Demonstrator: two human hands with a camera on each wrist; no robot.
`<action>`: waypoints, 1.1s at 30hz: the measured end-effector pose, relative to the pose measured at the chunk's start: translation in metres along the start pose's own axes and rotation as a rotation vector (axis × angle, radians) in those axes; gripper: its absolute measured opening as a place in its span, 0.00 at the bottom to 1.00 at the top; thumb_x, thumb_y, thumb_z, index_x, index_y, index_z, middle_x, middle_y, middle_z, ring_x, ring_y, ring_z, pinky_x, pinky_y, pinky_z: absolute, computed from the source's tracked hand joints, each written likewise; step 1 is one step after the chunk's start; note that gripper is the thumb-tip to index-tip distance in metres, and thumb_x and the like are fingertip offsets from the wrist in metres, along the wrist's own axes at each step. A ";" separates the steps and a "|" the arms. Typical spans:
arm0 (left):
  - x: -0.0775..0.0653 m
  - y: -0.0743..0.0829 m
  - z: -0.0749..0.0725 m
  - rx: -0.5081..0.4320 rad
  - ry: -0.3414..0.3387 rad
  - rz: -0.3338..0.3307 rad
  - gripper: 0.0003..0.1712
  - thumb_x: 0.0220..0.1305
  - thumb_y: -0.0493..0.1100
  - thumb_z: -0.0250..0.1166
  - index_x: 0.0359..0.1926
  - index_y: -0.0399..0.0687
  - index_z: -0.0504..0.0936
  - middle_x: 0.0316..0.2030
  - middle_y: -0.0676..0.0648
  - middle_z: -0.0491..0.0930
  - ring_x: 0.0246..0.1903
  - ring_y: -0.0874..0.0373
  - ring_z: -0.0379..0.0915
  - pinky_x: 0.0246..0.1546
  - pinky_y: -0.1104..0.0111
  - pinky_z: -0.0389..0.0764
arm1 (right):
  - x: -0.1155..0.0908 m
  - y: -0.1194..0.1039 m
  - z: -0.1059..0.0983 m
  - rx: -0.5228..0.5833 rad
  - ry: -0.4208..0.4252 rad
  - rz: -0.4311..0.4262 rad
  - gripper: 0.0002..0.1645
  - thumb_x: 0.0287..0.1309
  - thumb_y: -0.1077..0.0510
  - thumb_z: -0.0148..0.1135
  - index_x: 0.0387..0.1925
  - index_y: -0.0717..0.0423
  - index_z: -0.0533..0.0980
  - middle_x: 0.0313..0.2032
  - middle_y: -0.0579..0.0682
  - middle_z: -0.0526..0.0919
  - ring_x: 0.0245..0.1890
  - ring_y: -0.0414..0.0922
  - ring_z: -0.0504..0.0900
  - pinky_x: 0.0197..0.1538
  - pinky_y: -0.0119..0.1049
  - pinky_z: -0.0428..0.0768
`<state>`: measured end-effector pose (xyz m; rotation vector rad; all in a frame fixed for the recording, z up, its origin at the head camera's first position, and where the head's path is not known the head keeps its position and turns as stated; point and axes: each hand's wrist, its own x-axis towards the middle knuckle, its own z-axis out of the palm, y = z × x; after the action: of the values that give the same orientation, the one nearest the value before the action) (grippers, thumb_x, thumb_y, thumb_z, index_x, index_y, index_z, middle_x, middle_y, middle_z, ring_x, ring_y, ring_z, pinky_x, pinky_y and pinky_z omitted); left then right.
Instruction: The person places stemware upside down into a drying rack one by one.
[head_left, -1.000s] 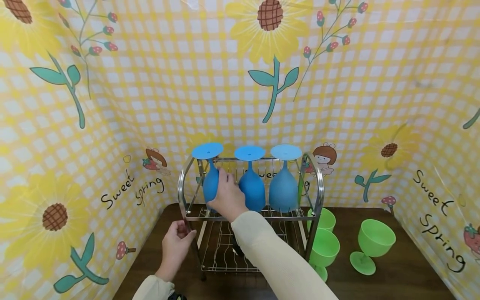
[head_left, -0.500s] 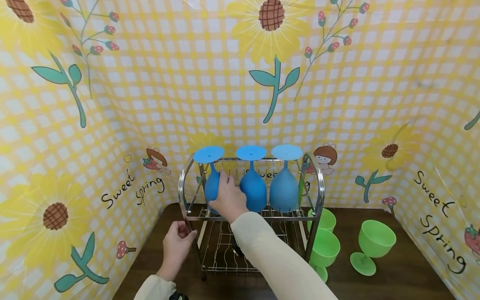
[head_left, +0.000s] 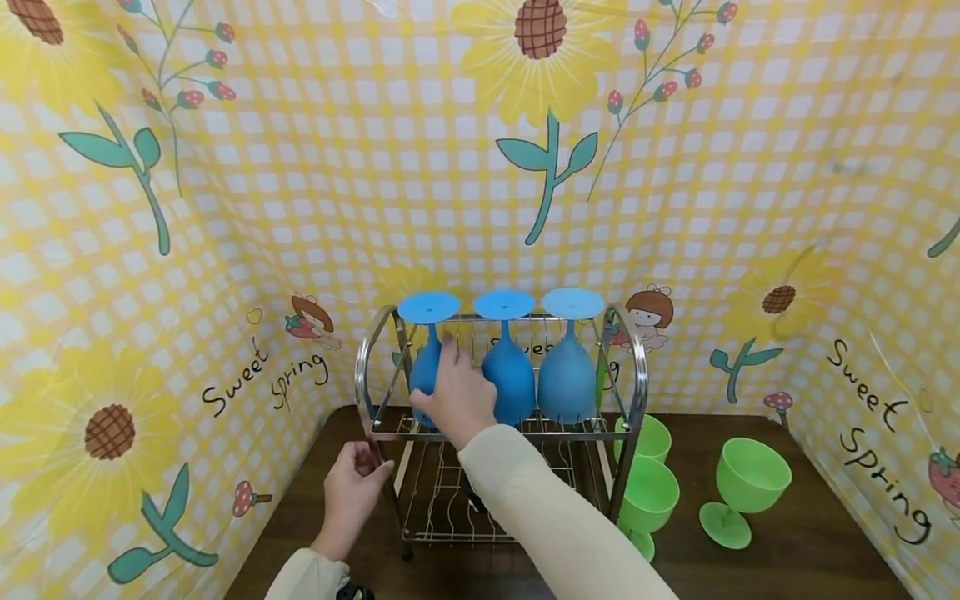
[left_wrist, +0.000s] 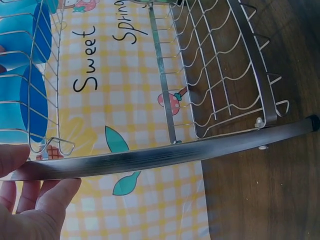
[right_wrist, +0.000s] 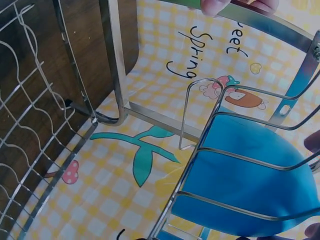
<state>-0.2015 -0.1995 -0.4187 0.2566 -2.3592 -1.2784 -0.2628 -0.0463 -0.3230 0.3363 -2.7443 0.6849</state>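
Three blue goblets stand upside down in a row on the upper tier of a metal dish rack (head_left: 495,435). My right hand (head_left: 459,398) holds the bowl of the left goblet (head_left: 424,367), thumb at its front and fingers along its right side. The middle goblet (head_left: 512,379) is just right of that hand; the paler right goblet (head_left: 567,379) is farther along. In the right wrist view, fingertips show beside the blue bowl (right_wrist: 245,175). My left hand (head_left: 355,492) grips the rack's left front post, thumb and fingers on opposite sides of the metal bar (left_wrist: 130,162) in the left wrist view.
Green goblets stand upright on the dark wooden table (head_left: 288,500), right of the rack: a front one (head_left: 649,496), one behind it (head_left: 651,439) and a separate one (head_left: 752,477). The lower wire tier (head_left: 442,500) lies beneath. A patterned cloth (head_left: 337,208) surrounds the table.
The foot of the left goblet has shifted right, toward the middle one, and its stem stands straighter. My right hand's thumb has moved slightly left; my left hand stays at the post.
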 end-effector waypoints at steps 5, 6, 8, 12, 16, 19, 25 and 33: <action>-0.001 0.000 0.000 0.012 0.007 0.007 0.15 0.52 0.32 0.71 0.36 0.33 0.72 0.31 0.39 0.80 0.32 0.49 0.78 0.29 0.72 0.75 | -0.004 0.006 -0.006 0.025 0.036 -0.051 0.45 0.61 0.41 0.59 0.72 0.54 0.54 0.54 0.56 0.76 0.22 0.44 0.74 0.18 0.37 0.71; -0.001 0.000 0.000 0.013 0.012 0.012 0.15 0.51 0.31 0.71 0.36 0.33 0.73 0.31 0.40 0.79 0.32 0.50 0.78 0.29 0.72 0.75 | -0.005 0.008 -0.008 0.035 0.046 -0.069 0.43 0.62 0.43 0.58 0.72 0.54 0.55 0.55 0.56 0.76 0.21 0.44 0.73 0.16 0.36 0.68; -0.002 0.000 0.001 0.013 0.029 0.019 0.14 0.51 0.31 0.70 0.37 0.33 0.74 0.30 0.41 0.79 0.30 0.53 0.77 0.28 0.72 0.74 | -0.009 0.013 -0.012 0.054 0.080 -0.120 0.40 0.63 0.45 0.58 0.71 0.54 0.56 0.56 0.56 0.75 0.19 0.43 0.71 0.14 0.34 0.66; -0.002 -0.001 0.004 -0.013 0.055 0.052 0.14 0.51 0.29 0.69 0.38 0.31 0.74 0.29 0.41 0.79 0.27 0.59 0.74 0.27 0.73 0.73 | -0.019 0.024 -0.020 0.108 0.179 -0.241 0.37 0.62 0.49 0.59 0.69 0.54 0.60 0.59 0.56 0.73 0.22 0.44 0.75 0.14 0.34 0.68; -0.006 -0.003 0.007 -0.061 0.090 0.064 0.17 0.53 0.31 0.69 0.43 0.31 0.75 0.32 0.40 0.79 0.26 0.67 0.72 0.27 0.76 0.73 | -0.035 0.037 -0.023 0.147 0.345 -0.443 0.35 0.57 0.55 0.64 0.65 0.60 0.66 0.58 0.60 0.71 0.48 0.52 0.78 0.28 0.41 0.81; -0.009 -0.003 0.006 -0.107 0.113 0.074 0.20 0.55 0.34 0.70 0.48 0.32 0.74 0.36 0.38 0.80 0.28 0.72 0.72 0.28 0.79 0.73 | -0.049 0.049 -0.023 0.141 0.474 -0.617 0.32 0.55 0.57 0.65 0.60 0.63 0.69 0.57 0.64 0.71 0.59 0.59 0.70 0.48 0.48 0.80; -0.013 -0.002 0.002 -0.146 0.108 0.080 0.23 0.57 0.34 0.69 0.52 0.32 0.74 0.41 0.36 0.79 0.33 0.77 0.70 0.33 0.86 0.72 | -0.079 0.068 -0.022 0.157 0.660 -0.793 0.22 0.68 0.52 0.46 0.53 0.64 0.71 0.53 0.64 0.72 0.56 0.61 0.72 0.57 0.53 0.72; -0.017 -0.005 0.003 -0.119 0.134 0.136 0.23 0.55 0.32 0.70 0.51 0.31 0.75 0.39 0.36 0.80 0.31 0.76 0.70 0.31 0.85 0.71 | -0.112 0.106 -0.011 0.207 0.775 -0.822 0.18 0.68 0.53 0.46 0.44 0.63 0.74 0.48 0.64 0.74 0.51 0.59 0.73 0.58 0.45 0.71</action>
<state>-0.1880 -0.1934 -0.4295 0.1378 -2.1414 -1.2891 -0.1873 0.0670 -0.3958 0.9352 -1.6025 0.6596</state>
